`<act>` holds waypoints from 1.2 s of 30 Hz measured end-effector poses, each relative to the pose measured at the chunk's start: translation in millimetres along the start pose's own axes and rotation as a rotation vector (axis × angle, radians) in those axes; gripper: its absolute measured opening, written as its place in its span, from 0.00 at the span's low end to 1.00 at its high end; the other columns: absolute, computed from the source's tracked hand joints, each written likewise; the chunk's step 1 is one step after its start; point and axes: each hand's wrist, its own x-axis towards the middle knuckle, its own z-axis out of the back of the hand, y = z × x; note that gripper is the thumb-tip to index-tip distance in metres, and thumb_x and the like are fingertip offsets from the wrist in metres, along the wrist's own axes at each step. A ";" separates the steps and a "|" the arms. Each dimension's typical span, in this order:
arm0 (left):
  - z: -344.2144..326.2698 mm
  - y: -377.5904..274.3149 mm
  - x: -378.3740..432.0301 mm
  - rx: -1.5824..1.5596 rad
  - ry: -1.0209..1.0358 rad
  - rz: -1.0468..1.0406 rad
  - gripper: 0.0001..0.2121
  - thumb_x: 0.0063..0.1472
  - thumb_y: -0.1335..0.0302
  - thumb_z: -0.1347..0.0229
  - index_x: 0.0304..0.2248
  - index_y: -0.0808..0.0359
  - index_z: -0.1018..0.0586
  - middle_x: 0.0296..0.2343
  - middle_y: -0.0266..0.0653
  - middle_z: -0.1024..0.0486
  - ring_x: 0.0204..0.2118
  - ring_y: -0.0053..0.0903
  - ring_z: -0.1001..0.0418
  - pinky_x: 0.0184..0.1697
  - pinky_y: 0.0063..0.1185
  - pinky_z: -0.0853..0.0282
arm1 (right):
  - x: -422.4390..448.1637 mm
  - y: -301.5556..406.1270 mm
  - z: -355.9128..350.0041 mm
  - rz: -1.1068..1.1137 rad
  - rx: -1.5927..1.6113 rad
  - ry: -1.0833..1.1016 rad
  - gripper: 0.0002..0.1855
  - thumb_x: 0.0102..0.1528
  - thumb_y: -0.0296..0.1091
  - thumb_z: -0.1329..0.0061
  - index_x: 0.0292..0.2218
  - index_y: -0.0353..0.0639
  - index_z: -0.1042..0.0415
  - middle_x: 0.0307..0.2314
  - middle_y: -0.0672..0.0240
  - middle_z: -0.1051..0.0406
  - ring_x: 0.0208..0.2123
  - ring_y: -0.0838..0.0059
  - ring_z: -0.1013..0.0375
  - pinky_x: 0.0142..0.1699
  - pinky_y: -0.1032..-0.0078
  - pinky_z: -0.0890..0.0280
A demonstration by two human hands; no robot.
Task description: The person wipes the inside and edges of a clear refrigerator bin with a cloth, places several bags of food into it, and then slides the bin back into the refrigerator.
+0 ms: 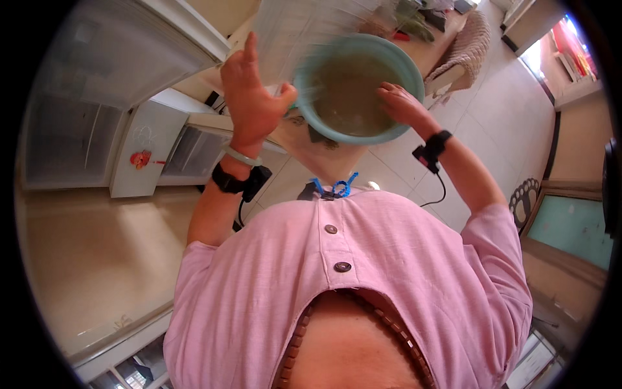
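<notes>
A pale teal plastic basin (416,78) holds murky brownish water (352,92) and stands at the corner of a table (335,158). Over its left side slants a clear plastic bin or panel (311,29), blurred, its exact shape unclear. My left hand (255,92) grips the lower left part of this plastic, index finger stretched out and thumb by the basin rim; the other fingers are hidden. Inside the basin's right rim is my right hand (401,103), its fingers bent over the water. Whether anything lies under those fingertips cannot be seen.
Translucent drawers (194,150) and a white panel with a red sticker (141,159) stand at the left. Beyond the basin lies a green item (415,22). A chair with a knitted cover (469,48) stands right. Cables hang from both wrist devices (430,151).
</notes>
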 end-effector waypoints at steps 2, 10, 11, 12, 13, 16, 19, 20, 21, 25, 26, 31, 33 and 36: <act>0.9 -2.7 -5.4 -0.012 0.006 0.013 0.43 0.41 0.73 0.40 0.60 0.65 0.41 0.42 0.47 0.34 0.45 0.42 0.37 0.51 0.35 0.40 | 27.5 -6.7 -8.9 -0.026 -0.174 0.243 0.21 0.54 0.31 0.54 0.50 0.40 0.34 0.43 0.52 0.30 0.46 0.54 0.30 0.49 0.61 0.35; -1.8 -21.9 -21.1 -0.033 0.013 0.061 0.43 0.40 0.70 0.40 0.59 0.67 0.41 0.41 0.49 0.36 0.43 0.42 0.37 0.48 0.36 0.40 | 34.7 -41.9 -42.3 0.235 -0.169 0.288 0.24 0.53 0.32 0.53 0.52 0.42 0.34 0.36 0.51 0.26 0.41 0.53 0.27 0.46 0.61 0.32; -0.5 -20.4 -22.7 -0.033 0.006 0.069 0.43 0.40 0.70 0.39 0.59 0.67 0.40 0.41 0.50 0.36 0.43 0.43 0.37 0.48 0.36 0.40 | 39.7 -35.6 -40.6 0.295 -0.058 0.217 0.23 0.52 0.29 0.52 0.50 0.41 0.32 0.35 0.52 0.25 0.41 0.51 0.27 0.47 0.60 0.32; -0.6 -22.4 -23.3 -0.042 -0.013 0.080 0.43 0.39 0.70 0.39 0.58 0.67 0.39 0.40 0.50 0.36 0.43 0.43 0.37 0.48 0.36 0.40 | 39.5 -30.0 -40.3 0.107 0.168 0.194 0.21 0.52 0.28 0.53 0.49 0.41 0.31 0.37 0.52 0.26 0.42 0.51 0.28 0.48 0.59 0.33; -1.1 -23.4 -24.1 -0.052 -0.033 0.089 0.42 0.39 0.70 0.39 0.58 0.67 0.39 0.40 0.51 0.36 0.42 0.44 0.37 0.48 0.37 0.41 | 39.4 -24.7 -41.5 -0.089 0.387 0.168 0.19 0.52 0.26 0.54 0.47 0.40 0.30 0.38 0.52 0.27 0.43 0.50 0.29 0.49 0.59 0.34; -2.0 -14.3 -26.5 -0.082 -0.083 0.099 0.42 0.39 0.70 0.39 0.57 0.68 0.37 0.39 0.52 0.36 0.41 0.44 0.37 0.48 0.37 0.41 | 28.2 10.8 -17.7 -0.194 0.138 0.269 0.17 0.53 0.24 0.56 0.45 0.41 0.28 0.41 0.54 0.28 0.46 0.50 0.31 0.50 0.59 0.36; -0.3 -3.5 -24.7 -0.102 -0.081 0.086 0.42 0.38 0.69 0.38 0.56 0.69 0.37 0.38 0.53 0.35 0.40 0.45 0.36 0.47 0.38 0.41 | 27.8 47.6 -1.3 -0.247 0.115 0.086 0.16 0.55 0.24 0.59 0.44 0.43 0.28 0.41 0.53 0.28 0.46 0.48 0.31 0.49 0.59 0.36; 0.6 0.5 -24.5 -0.105 -0.069 0.082 0.42 0.38 0.69 0.38 0.56 0.69 0.36 0.38 0.53 0.34 0.40 0.45 0.36 0.47 0.38 0.41 | 37.2 53.5 4.8 -0.296 0.184 0.041 0.15 0.56 0.26 0.60 0.45 0.42 0.29 0.40 0.50 0.28 0.46 0.47 0.31 0.48 0.58 0.36; 2.3 4.2 -23.2 -0.110 -0.056 0.093 0.42 0.38 0.69 0.38 0.56 0.69 0.36 0.38 0.53 0.34 0.40 0.45 0.36 0.47 0.38 0.40 | 39.1 59.2 7.6 -0.360 0.256 -0.007 0.14 0.58 0.28 0.60 0.45 0.41 0.30 0.40 0.47 0.29 0.46 0.45 0.31 0.46 0.58 0.35; 4.9 23.1 -21.0 -0.199 -0.015 0.062 0.41 0.39 0.69 0.39 0.57 0.68 0.37 0.38 0.52 0.33 0.40 0.45 0.36 0.47 0.37 0.40 | 40.4 80.8 -15.7 -0.124 0.020 -0.053 0.18 0.53 0.20 0.64 0.44 0.43 0.28 0.40 0.54 0.28 0.45 0.51 0.30 0.48 0.62 0.35; 6.0 29.0 -22.3 -0.207 -0.021 0.055 0.41 0.40 0.69 0.39 0.57 0.68 0.37 0.38 0.52 0.33 0.40 0.45 0.36 0.47 0.37 0.40 | 52.5 92.9 -14.4 -0.191 0.048 -0.171 0.20 0.51 0.18 0.63 0.43 0.41 0.29 0.40 0.55 0.27 0.45 0.51 0.30 0.48 0.62 0.35; 4.6 49.6 -15.9 -0.225 0.033 -0.056 0.42 0.42 0.74 0.44 0.59 0.75 0.45 0.37 0.60 0.33 0.39 0.49 0.36 0.48 0.41 0.41 | 51.8 151.3 -23.6 0.018 0.173 -0.187 0.21 0.45 0.15 0.58 0.42 0.37 0.29 0.39 0.55 0.27 0.42 0.52 0.29 0.48 0.64 0.34; 6.0 50.3 -14.0 -0.235 0.056 -0.071 0.42 0.43 0.73 0.44 0.59 0.75 0.46 0.37 0.60 0.33 0.40 0.49 0.36 0.48 0.42 0.41 | 44.7 185.9 -27.9 -0.010 0.275 -0.369 0.20 0.43 0.14 0.56 0.40 0.35 0.29 0.37 0.55 0.28 0.41 0.53 0.28 0.47 0.66 0.34; 10.2 54.8 -9.9 -0.292 0.080 -0.119 0.43 0.43 0.73 0.44 0.60 0.74 0.47 0.37 0.59 0.34 0.40 0.49 0.36 0.48 0.42 0.41 | 35.0 210.3 -89.9 0.056 0.534 -0.076 0.21 0.50 0.19 0.58 0.47 0.35 0.33 0.39 0.56 0.30 0.43 0.55 0.30 0.49 0.67 0.35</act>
